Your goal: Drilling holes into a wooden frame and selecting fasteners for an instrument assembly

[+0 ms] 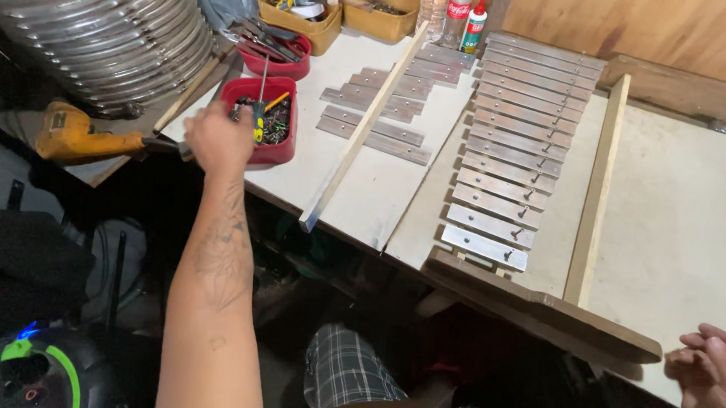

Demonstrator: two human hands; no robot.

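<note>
My left hand [217,138] reaches out over the near-left corner of a red tray [284,147] that holds screws and a green-and-yellow screwdriver [259,119]. Its fingers curl away from the camera, so what they hold is hidden. The chuck of a yellow power drill [72,134] points at this hand from the left. My right hand [713,373] rests at the bench's near right edge with loosely bent fingers and nothing in it. A row of metal bars [508,149] lies screwed across a wooden frame [538,305] in the middle.
Loose metal bars [375,107] and a long wooden strip [358,134] lie on the white board. A wooden rail [596,190] runs right of the bar row. A second red tray [275,57], yellow bins [306,22], bottles [457,12] and coiled metal rings [117,38] stand behind.
</note>
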